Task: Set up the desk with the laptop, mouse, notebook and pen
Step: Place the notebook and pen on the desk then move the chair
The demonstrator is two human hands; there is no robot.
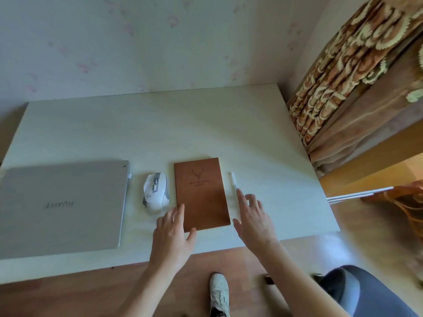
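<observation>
Desk is flat, pale and smooth, and on it sit, in a row from left to right, a shut grey laptop, a round white mouse, a brown leathery notebook with a deer head stamped on it, and a thin white pen. The left hand is spread wide with its fingers over the notebook's near left corner. The right hand is spread too, just beside the notebook's right edge and over the near end of the pen, holding nothing.

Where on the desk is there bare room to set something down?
The desk is bare from the wall down to the row of items, and right of the pen. Crowded: laptop, mouse, notebook and pen sit close together, with both hands flanking the notebook.
</observation>
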